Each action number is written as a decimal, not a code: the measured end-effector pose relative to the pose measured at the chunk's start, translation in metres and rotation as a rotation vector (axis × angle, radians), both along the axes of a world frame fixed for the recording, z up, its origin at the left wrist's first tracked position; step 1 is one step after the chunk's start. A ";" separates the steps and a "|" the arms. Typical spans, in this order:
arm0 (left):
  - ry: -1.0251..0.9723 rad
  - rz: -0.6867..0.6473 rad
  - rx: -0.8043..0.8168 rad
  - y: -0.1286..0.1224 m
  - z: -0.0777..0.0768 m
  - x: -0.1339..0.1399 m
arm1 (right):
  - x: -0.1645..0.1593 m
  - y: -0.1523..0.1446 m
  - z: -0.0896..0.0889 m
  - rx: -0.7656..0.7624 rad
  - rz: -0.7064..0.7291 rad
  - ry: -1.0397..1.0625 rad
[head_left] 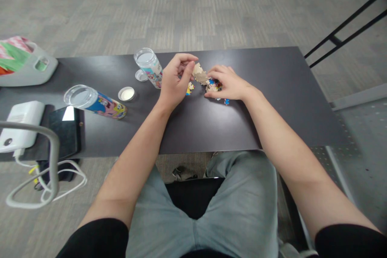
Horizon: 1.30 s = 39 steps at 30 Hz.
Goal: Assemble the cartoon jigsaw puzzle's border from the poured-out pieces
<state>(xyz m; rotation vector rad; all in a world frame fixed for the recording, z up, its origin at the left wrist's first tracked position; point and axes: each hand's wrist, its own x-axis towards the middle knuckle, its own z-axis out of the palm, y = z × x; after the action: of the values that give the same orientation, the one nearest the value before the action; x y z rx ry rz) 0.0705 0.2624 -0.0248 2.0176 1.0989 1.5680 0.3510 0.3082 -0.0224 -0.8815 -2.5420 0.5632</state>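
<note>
My left hand (177, 78) is closed, its thumb and fingertips at the edge of a cluster of jigsaw puzzle pieces (200, 74) with the tan backing showing. Curled around a small heap of colourful puzzle pieces (213, 85) is my right hand (228, 83), thumb on the near side and fingers on the far side. The two clusters touch or overlap between the hands. A yellow and white puzzle piece (190, 88) lies below my left fingers. One blue piece (226, 101) rests on the table just under my right palm.
Left of my hands stand two clear-topped cartoon-printed canisters (148, 67) (96, 102), with a clear lid (141, 75) and a white-centred round lid (126, 94). Farther left are a basket (45, 68), a white charger-like box (22, 125), a black tablet (65, 131) and cables (72, 185). The dark table (284, 88) ends at right.
</note>
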 end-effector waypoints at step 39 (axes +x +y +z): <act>0.543 -0.097 -0.340 -0.023 0.028 -0.034 | -0.004 0.007 -0.002 -0.221 -0.140 0.389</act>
<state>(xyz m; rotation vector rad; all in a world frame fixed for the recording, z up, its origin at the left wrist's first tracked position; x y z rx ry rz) 0.0363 0.2398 0.0035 2.2585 1.3194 0.7273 0.3469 0.3152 -0.0241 -0.9122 -2.0801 0.8876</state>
